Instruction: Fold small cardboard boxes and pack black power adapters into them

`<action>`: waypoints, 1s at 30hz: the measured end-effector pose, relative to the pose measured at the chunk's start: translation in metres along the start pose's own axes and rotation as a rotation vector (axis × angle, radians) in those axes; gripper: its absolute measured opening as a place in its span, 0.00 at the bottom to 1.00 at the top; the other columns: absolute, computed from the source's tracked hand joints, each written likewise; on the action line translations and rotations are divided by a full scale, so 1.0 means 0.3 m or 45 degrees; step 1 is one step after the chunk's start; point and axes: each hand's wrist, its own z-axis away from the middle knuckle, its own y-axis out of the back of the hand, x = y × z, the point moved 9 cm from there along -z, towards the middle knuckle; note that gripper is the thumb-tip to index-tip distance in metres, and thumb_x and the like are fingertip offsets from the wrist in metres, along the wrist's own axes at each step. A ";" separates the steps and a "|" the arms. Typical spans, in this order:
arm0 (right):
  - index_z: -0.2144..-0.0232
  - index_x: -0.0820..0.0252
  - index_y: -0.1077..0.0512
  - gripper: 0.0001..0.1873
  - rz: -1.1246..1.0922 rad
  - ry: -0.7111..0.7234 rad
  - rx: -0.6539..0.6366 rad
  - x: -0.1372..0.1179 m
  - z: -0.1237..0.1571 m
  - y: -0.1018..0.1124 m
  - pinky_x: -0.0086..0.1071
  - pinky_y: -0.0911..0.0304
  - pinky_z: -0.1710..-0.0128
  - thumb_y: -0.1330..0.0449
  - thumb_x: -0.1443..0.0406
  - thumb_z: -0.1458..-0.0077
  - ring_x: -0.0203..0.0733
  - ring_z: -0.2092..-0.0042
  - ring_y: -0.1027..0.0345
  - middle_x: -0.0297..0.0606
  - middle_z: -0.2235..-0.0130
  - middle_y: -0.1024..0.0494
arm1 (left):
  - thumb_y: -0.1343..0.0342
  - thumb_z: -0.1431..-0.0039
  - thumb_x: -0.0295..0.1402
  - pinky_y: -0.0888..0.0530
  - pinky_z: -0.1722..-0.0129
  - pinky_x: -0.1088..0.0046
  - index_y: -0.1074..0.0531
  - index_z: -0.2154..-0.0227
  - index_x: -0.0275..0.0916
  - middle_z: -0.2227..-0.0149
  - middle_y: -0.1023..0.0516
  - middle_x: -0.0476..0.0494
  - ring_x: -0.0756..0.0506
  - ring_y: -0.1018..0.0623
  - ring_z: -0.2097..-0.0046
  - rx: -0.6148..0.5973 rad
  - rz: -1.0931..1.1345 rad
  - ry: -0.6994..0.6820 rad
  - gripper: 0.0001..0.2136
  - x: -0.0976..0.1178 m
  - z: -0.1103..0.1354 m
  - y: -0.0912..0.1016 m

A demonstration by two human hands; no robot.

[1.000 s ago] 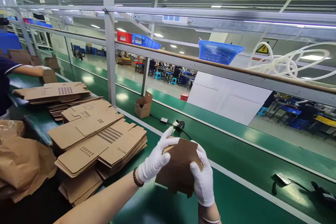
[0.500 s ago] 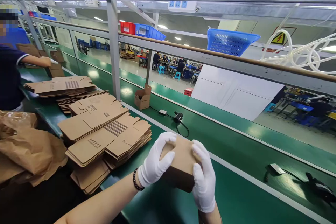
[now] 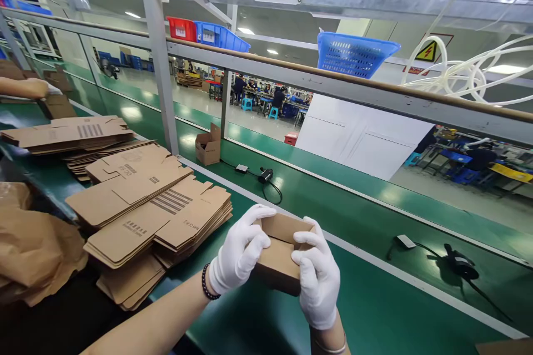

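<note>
Between my two white-gloved hands is a small brown cardboard box (image 3: pixel 278 258), held above the green work surface. My left hand (image 3: pixel 239 252) grips its left side, fingers over the top edge and thumb on the front flap. On the right side, my right hand (image 3: pixel 317 277) has its fingers bent over the edge and onto the flap. The top stands partly open, with a rear panel raised. To the left lies a stack of flat, printed cardboard boxes (image 3: pixel 162 211), apart from my hands. The inside of the held box is mostly hidden.
Crumpled brown paper (image 3: pixel 37 244) lies at the left. On the green conveyor belt (image 3: pixel 353 211) are an open carton (image 3: pixel 208 145), a black device with a cable (image 3: pixel 265 176) and another black cabled device (image 3: pixel 460 263). A metal frame post (image 3: pixel 160 61) rises behind. A co-worker's arm (image 3: pixel 23 87) reaches in at far left.
The box's top was closed and now shows an opening, with a panel raised at the back. My fingers have moved inward onto the flap. The view has shifted right, and the belt devices appear further left.
</note>
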 end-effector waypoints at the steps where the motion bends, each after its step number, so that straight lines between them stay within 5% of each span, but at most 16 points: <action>1: 0.77 0.58 0.31 0.13 -0.003 0.000 -0.003 0.001 0.000 0.001 0.54 0.34 0.50 0.46 0.70 0.41 0.58 0.44 0.34 0.40 0.62 0.26 | 0.57 0.34 0.34 0.30 0.45 0.59 0.32 0.76 0.38 0.47 0.28 0.36 0.39 0.28 0.45 0.001 0.005 -0.002 0.16 -0.001 0.002 0.000; 4: 0.75 0.58 0.31 0.11 -0.040 0.001 -0.011 0.010 0.003 0.007 0.56 0.36 0.49 0.46 0.69 0.40 0.58 0.42 0.36 0.40 0.60 0.26 | 0.58 0.33 0.38 0.31 0.44 0.56 0.32 0.74 0.38 0.47 0.29 0.35 0.38 0.29 0.44 -0.024 0.020 -0.002 0.16 -0.002 0.008 -0.001; 7: 0.69 0.57 0.29 0.09 -0.085 0.002 0.006 0.020 0.011 0.022 0.60 0.40 0.46 0.47 0.64 0.38 0.60 0.40 0.39 0.43 0.53 0.26 | 0.48 0.38 0.47 0.33 0.43 0.52 0.33 0.60 0.39 0.39 0.40 0.32 0.34 0.33 0.41 -0.131 0.079 0.030 0.15 -0.007 0.018 -0.020; 10: 0.60 0.57 0.27 0.14 -0.119 -0.069 0.033 0.055 0.019 0.029 0.59 0.41 0.44 0.48 0.56 0.36 0.61 0.39 0.40 0.47 0.44 0.29 | 0.32 0.55 0.49 0.34 0.41 0.49 0.47 0.41 0.44 0.34 0.51 0.29 0.31 0.37 0.37 -0.222 0.174 0.150 0.42 -0.033 0.024 -0.040; 13: 0.48 0.57 0.30 0.23 -0.240 -0.217 0.139 0.132 0.018 0.033 0.58 0.44 0.40 0.51 0.51 0.35 0.58 0.37 0.42 0.48 0.37 0.35 | 0.28 0.63 0.48 0.37 0.39 0.49 0.53 0.38 0.45 0.37 0.45 0.33 0.33 0.38 0.37 0.095 0.313 0.372 0.52 -0.099 0.004 0.043; 16: 0.40 0.56 0.37 0.28 -0.304 -0.590 0.240 0.273 0.021 0.024 0.55 0.48 0.37 0.47 0.50 0.38 0.55 0.35 0.45 0.46 0.35 0.39 | 0.31 0.58 0.49 0.35 0.39 0.52 0.47 0.40 0.48 0.43 0.35 0.40 0.36 0.32 0.41 0.668 0.604 0.666 0.45 -0.199 0.012 0.185; 18: 0.38 0.56 0.39 0.34 -0.420 -0.868 0.133 0.355 0.031 -0.026 0.53 0.44 0.39 0.42 0.49 0.42 0.56 0.36 0.44 0.47 0.36 0.38 | 0.33 0.54 0.48 0.29 0.44 0.57 0.42 0.42 0.49 0.47 0.30 0.44 0.39 0.27 0.45 0.908 0.841 0.821 0.37 -0.255 0.025 0.234; 22: 0.42 0.58 0.35 0.33 -0.731 -0.996 -0.173 0.386 0.035 -0.138 0.47 0.35 0.44 0.38 0.50 0.46 0.55 0.41 0.35 0.45 0.41 0.29 | 0.34 0.50 0.46 0.23 0.53 0.65 0.31 0.50 0.47 0.48 0.25 0.47 0.42 0.24 0.49 1.019 1.077 0.946 0.25 -0.304 0.037 0.248; 27: 0.52 0.60 0.29 0.26 -0.512 -0.956 -0.027 0.416 0.038 -0.093 0.41 0.32 0.51 0.36 0.56 0.53 0.51 0.51 0.29 0.42 0.53 0.21 | 0.36 0.47 0.43 0.22 0.52 0.67 0.28 0.51 0.46 0.50 0.22 0.47 0.43 0.22 0.50 1.050 1.067 1.016 0.20 -0.324 0.075 0.221; 30: 0.57 0.61 0.27 0.23 -0.469 -1.020 -0.239 0.421 0.043 -0.099 0.36 0.32 0.63 0.36 0.55 0.54 0.46 0.62 0.29 0.39 0.61 0.21 | 0.38 0.44 0.41 0.21 0.54 0.66 0.26 0.54 0.44 0.53 0.21 0.46 0.43 0.21 0.53 1.082 1.101 1.028 0.16 -0.322 0.070 0.221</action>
